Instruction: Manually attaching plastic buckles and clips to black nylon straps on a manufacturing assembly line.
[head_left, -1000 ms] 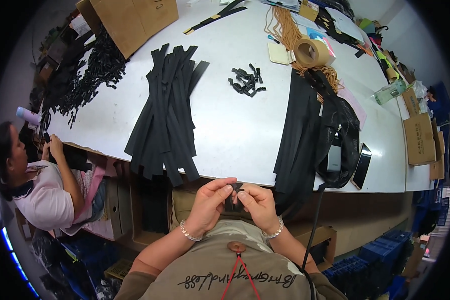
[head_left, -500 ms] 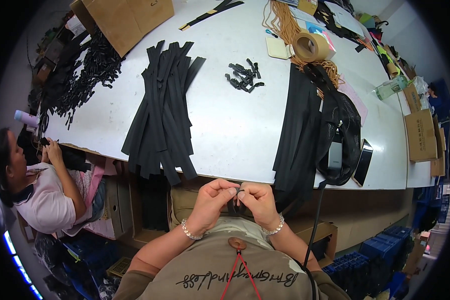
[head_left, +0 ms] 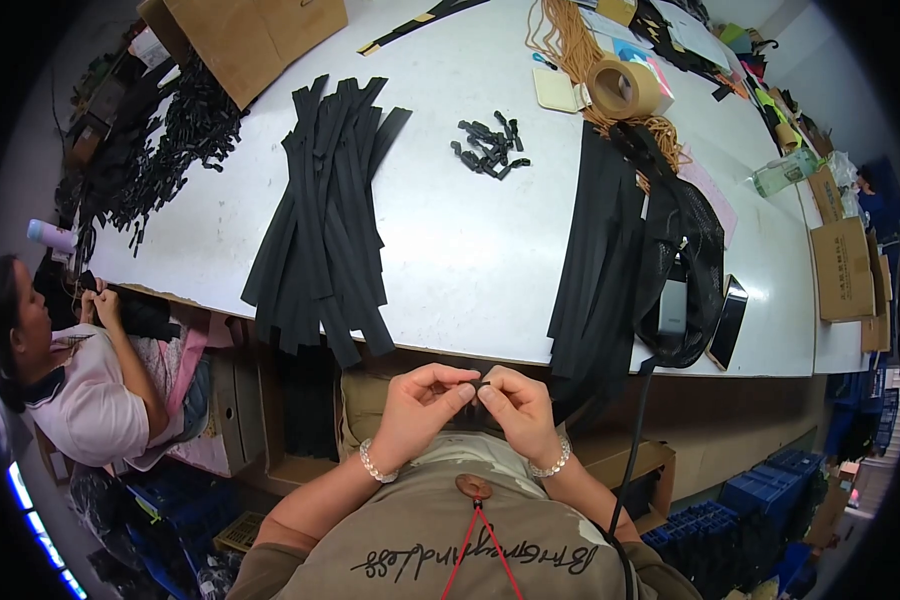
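Observation:
Close to my body, just off the table's front edge, my left hand [head_left: 418, 405] and my right hand [head_left: 520, 408] meet fingertip to fingertip. Both pinch a black strap [head_left: 479, 384] between thumb and forefinger; most of it is hidden behind the fingers. Beyond them, a small group of black plastic cord clips [head_left: 490, 145] lies on the white table [head_left: 470, 270]. Left of that is a heap of flat black straps [head_left: 325, 220]. More black straps [head_left: 595, 250] lie in a bundle at the right, their ends hanging over the edge.
A black mesh bag [head_left: 685, 250] and a phone [head_left: 727, 322] lie on the right. Behind them are a tape roll [head_left: 622, 90], tan cords [head_left: 567, 45] and a bottle [head_left: 785, 172]. A cardboard box [head_left: 255, 40] and a large clip pile [head_left: 175, 150] stand far left. A co-worker [head_left: 95, 385] sits left.
My hands stay together, their fingers slightly shifted on the strap. The strap's part that hung below my fingertips shows less now. The view has tilted a little.

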`<state>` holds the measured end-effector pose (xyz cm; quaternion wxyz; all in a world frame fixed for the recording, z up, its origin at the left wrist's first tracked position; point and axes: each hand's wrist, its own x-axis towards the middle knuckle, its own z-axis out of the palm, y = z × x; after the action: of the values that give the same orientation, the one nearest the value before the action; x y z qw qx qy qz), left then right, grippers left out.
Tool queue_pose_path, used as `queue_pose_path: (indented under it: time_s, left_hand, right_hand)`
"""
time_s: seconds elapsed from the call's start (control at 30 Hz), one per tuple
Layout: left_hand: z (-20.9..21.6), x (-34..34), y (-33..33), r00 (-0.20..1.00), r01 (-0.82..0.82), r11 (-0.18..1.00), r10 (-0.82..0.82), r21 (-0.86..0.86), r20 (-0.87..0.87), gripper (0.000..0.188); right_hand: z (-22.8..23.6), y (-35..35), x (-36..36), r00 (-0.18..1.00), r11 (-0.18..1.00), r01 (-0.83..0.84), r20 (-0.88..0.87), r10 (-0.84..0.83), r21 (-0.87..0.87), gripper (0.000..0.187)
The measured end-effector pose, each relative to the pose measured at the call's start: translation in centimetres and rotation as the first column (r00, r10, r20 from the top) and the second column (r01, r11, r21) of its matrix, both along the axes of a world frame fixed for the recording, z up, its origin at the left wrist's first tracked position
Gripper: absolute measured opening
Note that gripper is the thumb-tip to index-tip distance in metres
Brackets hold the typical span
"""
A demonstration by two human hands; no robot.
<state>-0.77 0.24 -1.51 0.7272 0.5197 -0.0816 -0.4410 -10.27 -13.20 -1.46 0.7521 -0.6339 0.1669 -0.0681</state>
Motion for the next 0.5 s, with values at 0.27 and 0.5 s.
queue_pose_path:
  time_s: [0.27, 0.5]
  left_hand:
    - [1.3, 0.3, 0.9, 0.737, 0.033, 0.998, 0.007, -0.046, 0.676, 0.02]
    - [1.2, 0.3, 1.4, 0.641, 0.058, 0.985, 0.086, -0.16, 0.762, 0.02]
  right_hand:
    - [1.0, -0.3, -0.9, 0.969, 0.939, 0.053, 0.245, 0.034, -0.34, 0.005]
    - [1.4, 0.0, -1.2, 0.943, 0.9, 0.117, 0.33, 0.031, -0.419, 0.005]
